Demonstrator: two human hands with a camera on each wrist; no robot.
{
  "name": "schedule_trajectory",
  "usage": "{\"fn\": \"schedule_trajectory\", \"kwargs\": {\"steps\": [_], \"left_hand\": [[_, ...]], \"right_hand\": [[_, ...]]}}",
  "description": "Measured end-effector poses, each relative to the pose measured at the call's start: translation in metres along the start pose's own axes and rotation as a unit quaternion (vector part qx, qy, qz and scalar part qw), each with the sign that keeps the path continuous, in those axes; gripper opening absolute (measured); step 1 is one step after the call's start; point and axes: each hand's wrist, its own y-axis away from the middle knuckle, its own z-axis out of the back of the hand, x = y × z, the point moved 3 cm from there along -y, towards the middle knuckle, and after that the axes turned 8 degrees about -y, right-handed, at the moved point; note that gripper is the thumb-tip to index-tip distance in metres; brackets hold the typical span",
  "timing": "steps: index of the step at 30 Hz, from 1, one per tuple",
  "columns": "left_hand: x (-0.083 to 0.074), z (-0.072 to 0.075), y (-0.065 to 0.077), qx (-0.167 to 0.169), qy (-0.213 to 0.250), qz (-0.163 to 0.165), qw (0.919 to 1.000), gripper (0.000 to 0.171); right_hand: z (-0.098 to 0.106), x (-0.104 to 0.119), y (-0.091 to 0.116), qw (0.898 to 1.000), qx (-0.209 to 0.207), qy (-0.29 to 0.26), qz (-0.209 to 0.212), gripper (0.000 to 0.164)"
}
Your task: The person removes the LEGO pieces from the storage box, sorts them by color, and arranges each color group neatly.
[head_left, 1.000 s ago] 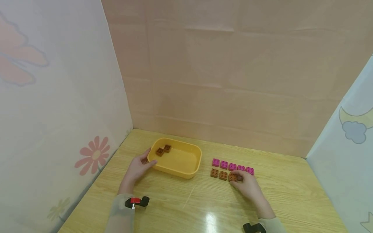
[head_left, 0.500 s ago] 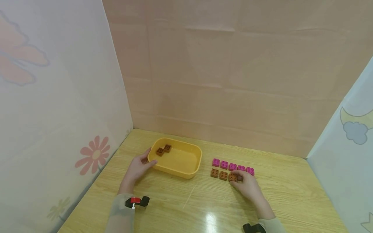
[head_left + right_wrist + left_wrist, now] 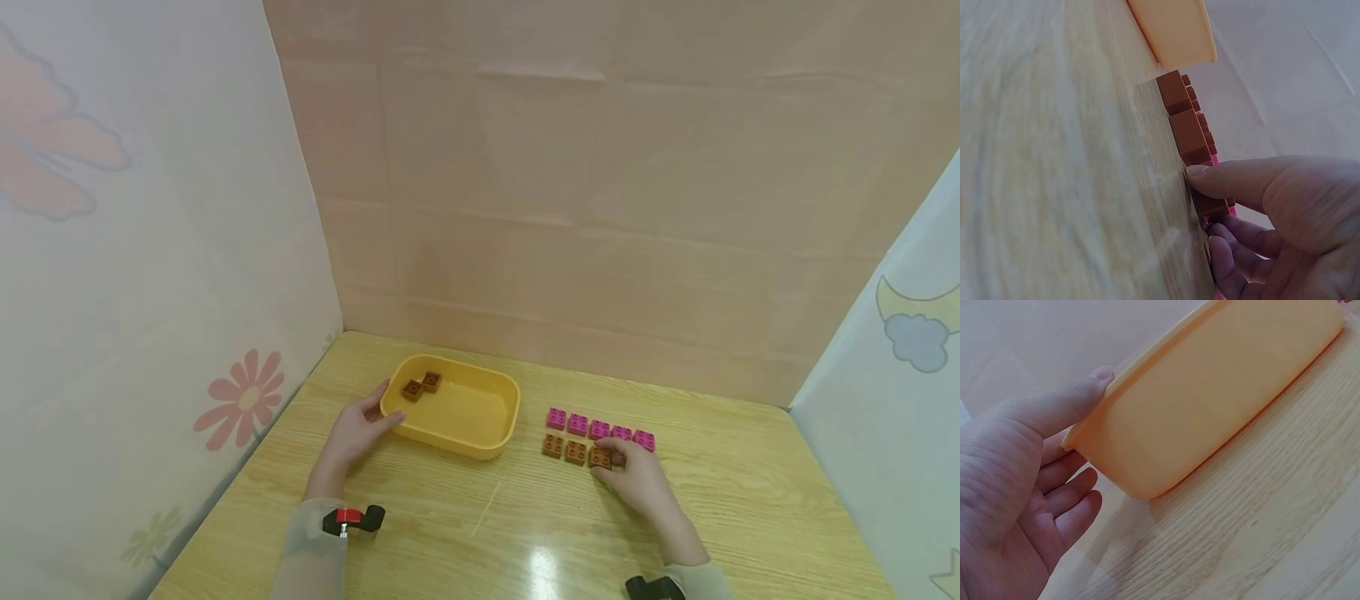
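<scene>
My left hand (image 3: 356, 430) holds the left end of a yellow plastic tray (image 3: 495, 450), thumb (image 3: 1079, 403) over its rim and the other fingers behind it. Inside the tray's left end lie two brown toy bricks (image 3: 422, 387). Over to the right, my right hand (image 3: 634, 479) pinches the rightmost brown brick (image 3: 599, 457) of a short row, its thumb (image 3: 1222, 178) on the near side. That brick stands on the table in line with two other brown bricks (image 3: 564, 448). In the right wrist view the pinched brick is partly hidden behind the thumb.
Behind the brown row runs a row of several pink bricks (image 3: 577, 424), its right end close to my right hand. The wooden table (image 3: 450, 525) meets a tan backdrop (image 3: 585, 208) at the back, with patterned white sheets (image 3: 150, 250) on both sides.
</scene>
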Motion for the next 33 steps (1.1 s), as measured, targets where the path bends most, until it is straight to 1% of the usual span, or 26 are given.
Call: {"fn": "schedule_trajectory", "kwargs": {"steps": [6, 13, 15, 18, 21, 24, 28, 31, 33], "left_hand": [[0.000, 0.000, -0.001, -0.002, 0.002, 0.000, 1.0000, 0.081], [0.001, 0.000, -0.001, -0.001, 0.006, -0.009, 0.9999, 0.079], [0.001, 0.000, -0.001, -0.002, 0.007, -0.004, 1.0000, 0.079], [0.001, 0.000, -0.001, -0.001, -0.004, 0.001, 1.0000, 0.080], [0.001, 0.001, 0.000, -0.006, -0.009, 0.010, 0.9999, 0.080], [0.001, 0.001, 0.000, -0.007, -0.007, 0.005, 0.9999, 0.080], [0.002, 0.000, -0.001, -0.008, 0.000, -0.003, 1.0000, 0.079], [0.003, -0.002, -0.002, -0.007, 0.003, 0.001, 1.0000, 0.078], [0.003, -0.003, -0.003, -0.006, 0.007, 0.003, 1.0000, 0.078]], "right_hand": [[0.001, 0.003, 0.001, 1.000, 0.001, 0.001, 0.002, 0.046], [0.000, 0.002, 0.002, 1.000, -0.002, 0.008, -0.002, 0.045], [0.000, 0.002, 0.002, 1.000, -0.003, 0.009, 0.001, 0.045], [0.000, 0.001, 0.001, 1.000, -0.003, 0.006, 0.001, 0.044], [0.000, 0.001, -0.001, 1.000, 0.005, -0.003, 0.001, 0.046], [0.003, 0.002, -0.001, 1.000, 0.015, -0.010, -0.010, 0.049], [0.013, 0.012, 0.001, 1.000, 0.011, -0.019, -0.013, 0.051], [0.018, 0.026, 0.000, 0.999, -0.001, -0.037, 0.009, 0.050], [0.017, 0.036, -0.003, 0.998, -0.009, -0.057, 0.024, 0.049]]}}
